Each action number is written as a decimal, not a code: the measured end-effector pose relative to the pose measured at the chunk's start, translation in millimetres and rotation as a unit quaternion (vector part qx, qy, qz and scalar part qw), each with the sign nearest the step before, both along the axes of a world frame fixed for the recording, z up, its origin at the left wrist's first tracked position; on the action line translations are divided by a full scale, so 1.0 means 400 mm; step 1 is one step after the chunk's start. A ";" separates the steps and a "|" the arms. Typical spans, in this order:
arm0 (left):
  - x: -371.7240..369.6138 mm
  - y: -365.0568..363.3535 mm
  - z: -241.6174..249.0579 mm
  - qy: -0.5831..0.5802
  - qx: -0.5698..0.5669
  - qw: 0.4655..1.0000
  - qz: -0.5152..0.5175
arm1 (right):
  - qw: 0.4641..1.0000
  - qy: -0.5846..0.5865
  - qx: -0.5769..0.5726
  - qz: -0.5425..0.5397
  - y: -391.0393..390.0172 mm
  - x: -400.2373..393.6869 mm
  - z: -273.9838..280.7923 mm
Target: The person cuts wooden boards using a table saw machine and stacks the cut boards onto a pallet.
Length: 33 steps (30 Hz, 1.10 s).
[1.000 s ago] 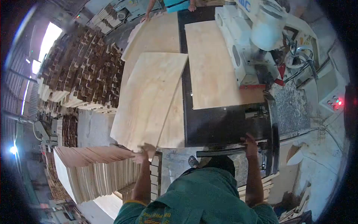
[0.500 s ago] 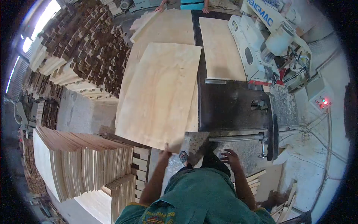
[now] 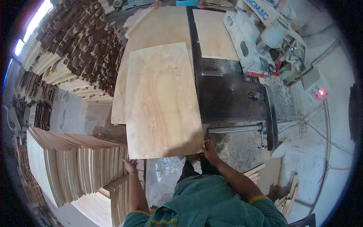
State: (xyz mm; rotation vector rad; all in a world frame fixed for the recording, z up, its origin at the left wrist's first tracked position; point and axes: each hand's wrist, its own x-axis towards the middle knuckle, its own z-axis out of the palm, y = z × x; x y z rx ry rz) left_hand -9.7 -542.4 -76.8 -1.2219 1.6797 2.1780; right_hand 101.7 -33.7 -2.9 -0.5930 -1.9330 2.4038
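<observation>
A large plywood sheet (image 3: 162,102) lies on top of other sheets, its near end jutting out towards me. My right hand (image 3: 210,152) grips its near right corner with bent fingers. Just below the near left corner is my left hand (image 3: 131,167), fingers apart; whether it touches the edge is hard to make out. Beneath the top sheet, another plywood sheet (image 3: 119,87) shows along the left side and at the far end.
Right of the sheets stands a dark machine table (image 3: 230,94) carrying a plywood panel (image 3: 215,34) beside a white machine (image 3: 245,41). Stacked panels (image 3: 87,166) stand at lower left, timber piles (image 3: 79,49) farther off. Another person's hand (image 3: 155,4) is at the far edge.
The top sheet has turned straighter and come nearer. My right hand has taken its right corner; my left hand has left the near edge for the left corner. The machine-table panel has slid away.
</observation>
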 end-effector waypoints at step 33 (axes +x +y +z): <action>1.114 0.763 0.235 0.141 -0.140 0.873 -0.446 | 0.975 -0.071 0.003 -0.212 0.585 1.396 -0.018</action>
